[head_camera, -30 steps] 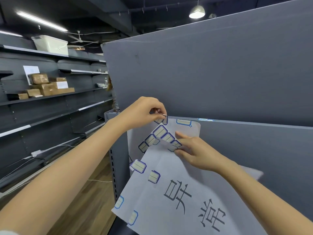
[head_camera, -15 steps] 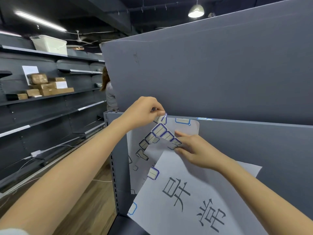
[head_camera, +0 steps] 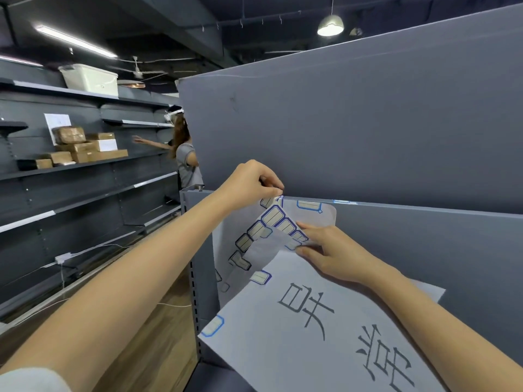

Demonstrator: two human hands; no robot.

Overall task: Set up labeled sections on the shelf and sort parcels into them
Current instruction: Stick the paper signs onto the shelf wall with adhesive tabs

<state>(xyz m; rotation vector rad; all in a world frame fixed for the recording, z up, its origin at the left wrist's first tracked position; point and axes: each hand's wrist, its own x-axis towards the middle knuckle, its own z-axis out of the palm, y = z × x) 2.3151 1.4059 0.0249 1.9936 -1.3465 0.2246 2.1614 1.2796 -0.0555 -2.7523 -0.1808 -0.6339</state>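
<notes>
Head view: what room is this, and what do the papers lie against?

— A storeroom with a wooden floor (head_camera: 158,335) and a hanging lamp (head_camera: 330,25). Grey shelves (head_camera: 85,165) run along the left wall, with brown parcels (head_camera: 82,148) on a far one and a white bin (head_camera: 90,79) on top. A tall grey panel (head_camera: 368,123) fills the right. The sign (head_camera: 283,349) and the label sheet (head_camera: 317,222) are held against the lower board (head_camera: 424,250) just under it.

And the hands?

— The left hand (head_camera: 249,185) pinches the top of a peeled strip of labels (head_camera: 273,219) between thumb and fingers, at the board's upper edge. The right hand (head_camera: 336,256), lower and to the right, pinches sheet and sign together.

Anything different from half a second ago?

— Another person (head_camera: 185,154) now stands clear of the panel's left edge, reaching toward the far shelves; before, only hair and a shoulder showed. Both hands keep their grip.
</notes>
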